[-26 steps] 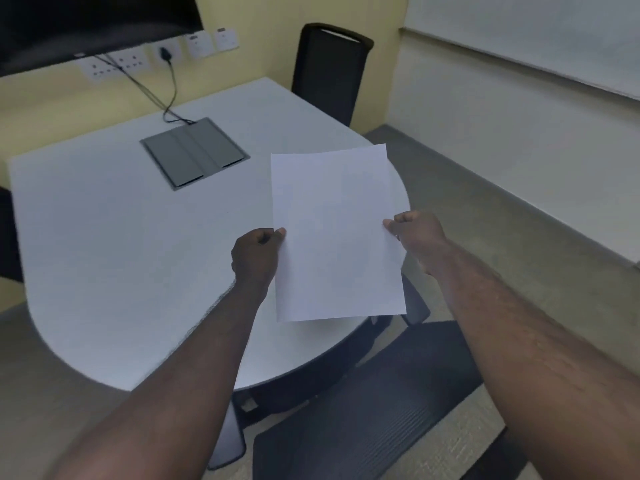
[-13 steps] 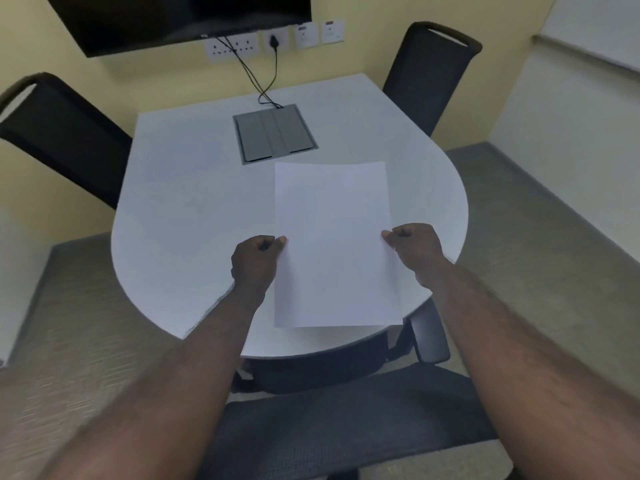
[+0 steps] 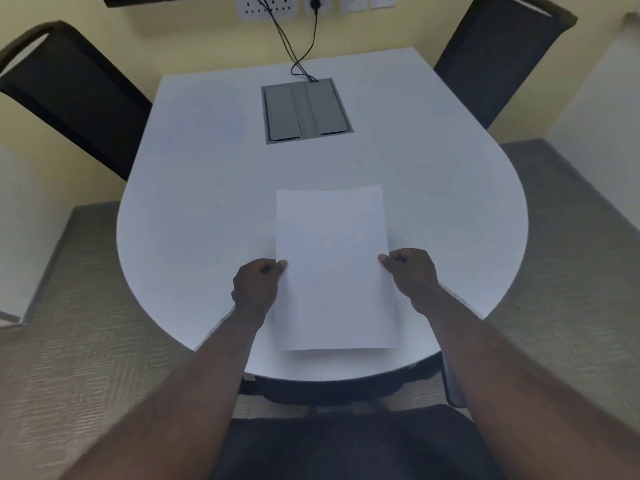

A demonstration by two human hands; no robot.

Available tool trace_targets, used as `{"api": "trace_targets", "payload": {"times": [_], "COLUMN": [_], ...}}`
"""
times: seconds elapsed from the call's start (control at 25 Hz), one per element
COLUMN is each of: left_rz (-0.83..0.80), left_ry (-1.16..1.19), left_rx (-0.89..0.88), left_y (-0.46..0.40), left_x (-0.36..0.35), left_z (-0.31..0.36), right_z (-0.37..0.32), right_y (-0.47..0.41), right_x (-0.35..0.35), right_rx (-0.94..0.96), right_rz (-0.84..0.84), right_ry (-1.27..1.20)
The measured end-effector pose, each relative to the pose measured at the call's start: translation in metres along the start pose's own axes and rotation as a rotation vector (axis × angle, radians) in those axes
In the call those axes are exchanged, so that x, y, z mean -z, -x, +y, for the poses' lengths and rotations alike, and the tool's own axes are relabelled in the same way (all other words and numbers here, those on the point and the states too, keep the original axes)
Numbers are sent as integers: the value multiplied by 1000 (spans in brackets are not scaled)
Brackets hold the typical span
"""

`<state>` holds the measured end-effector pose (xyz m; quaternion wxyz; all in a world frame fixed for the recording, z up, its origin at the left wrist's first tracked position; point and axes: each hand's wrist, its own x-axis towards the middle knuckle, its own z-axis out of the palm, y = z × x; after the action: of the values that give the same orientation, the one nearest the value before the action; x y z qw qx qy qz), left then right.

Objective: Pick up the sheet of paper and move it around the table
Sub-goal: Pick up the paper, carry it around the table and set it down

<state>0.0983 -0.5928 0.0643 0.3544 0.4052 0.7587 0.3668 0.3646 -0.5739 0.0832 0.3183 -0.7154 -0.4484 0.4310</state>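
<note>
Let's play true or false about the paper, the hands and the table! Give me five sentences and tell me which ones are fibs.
1. Both hands hold the paper. True: the left hand pinches its left edge, the right hand its right edge.
2. The paper is crumpled into a ball. False: it is a flat sheet.
3. A grey panel sits in the table, beyond the paper. True.
4. The paper covers the grey panel. False: bare table shows between them.
5. Black cables run from the wall sockets to the panel. True.
</note>
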Motion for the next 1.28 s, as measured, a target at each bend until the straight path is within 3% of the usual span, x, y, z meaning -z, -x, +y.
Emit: {"api": "trace_targets", "payload": {"times": [0.52, 0.76, 1.28], "left_rz": [49, 104, 122], "left_ry": [-177, -244, -266], "left_rx": [96, 141, 122], "left_y": [-75, -88, -90], "left_x": [-47, -57, -61], "left_z": [-58, -67, -72], "right_z": [54, 52, 60], "right_y": [-98, -109, -113], "right_x": [-67, -86, -87], "right_rx": [-84, -76, -69], "right_rz": [-20, 59, 84], "right_ry": [219, 402, 367]}}
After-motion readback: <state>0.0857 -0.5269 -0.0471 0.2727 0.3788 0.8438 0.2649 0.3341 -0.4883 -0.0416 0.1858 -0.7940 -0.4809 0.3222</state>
